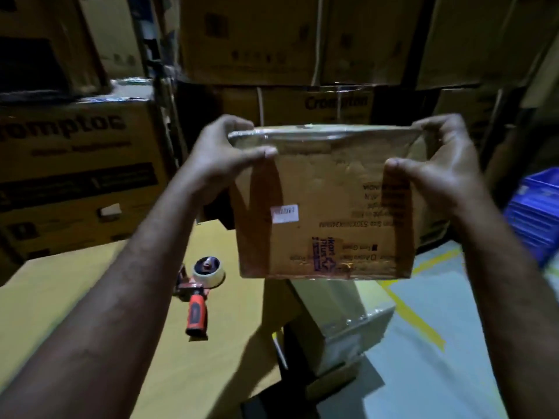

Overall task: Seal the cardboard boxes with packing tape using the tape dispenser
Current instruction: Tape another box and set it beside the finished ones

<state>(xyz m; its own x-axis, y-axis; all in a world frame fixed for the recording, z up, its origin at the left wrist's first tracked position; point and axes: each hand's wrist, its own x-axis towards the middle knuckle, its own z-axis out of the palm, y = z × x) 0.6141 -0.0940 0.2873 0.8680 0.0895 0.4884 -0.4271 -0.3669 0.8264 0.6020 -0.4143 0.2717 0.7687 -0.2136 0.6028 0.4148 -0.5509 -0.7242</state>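
Low and left of centre, one tape dispenser (199, 293) with an orange handle lies on its side on the yellow counter (75, 297). Above it, two hands hold one cardboard box (326, 213) in the air. The left hand (220, 164) and right hand (438, 173) each curl round an upper corner, thumbs on the near face. Shiny tape (317, 135) runs along its top edge. Floor (423, 373) with yellow lines shows at lower right, and stacked cartons (75, 164) fill the background.

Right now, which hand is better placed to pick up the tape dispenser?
Left, probably. Both hands grip the box, but the tape dispenser lies on the cardboard surface below the left hand, handle toward the person. The right hand would have to cross past the box.
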